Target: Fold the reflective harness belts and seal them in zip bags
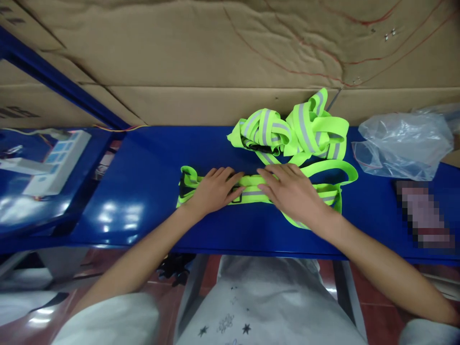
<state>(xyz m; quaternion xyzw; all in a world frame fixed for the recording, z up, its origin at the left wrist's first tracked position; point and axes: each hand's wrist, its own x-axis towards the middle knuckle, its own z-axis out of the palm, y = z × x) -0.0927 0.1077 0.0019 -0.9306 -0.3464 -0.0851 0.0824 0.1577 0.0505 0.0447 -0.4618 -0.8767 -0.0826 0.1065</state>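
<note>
A neon yellow-green reflective strap [254, 193] with a grey stripe lies folded lengthwise on the blue table [143, 167]. My left hand [216, 189] rests flat over its left part, fingers stretched out, beside a black buckle [236, 196]. Over the right part lies my right hand [287, 187], palm down with its fingers apart. Black fittings [184, 186] show at the strap's left end. A loose loop of strap [334, 165] curves out past my right hand. Behind it sits a tangled heap of similar straps [302, 129]. What lies under my palms is hidden.
Cardboard sheets [179, 48] stand along the table's back edge, with thin red wires. A clear plastic bag [406, 141] lies at the right, above a pixelated flat object [426, 213]. A white power strip [61, 163] is on the left-hand table.
</note>
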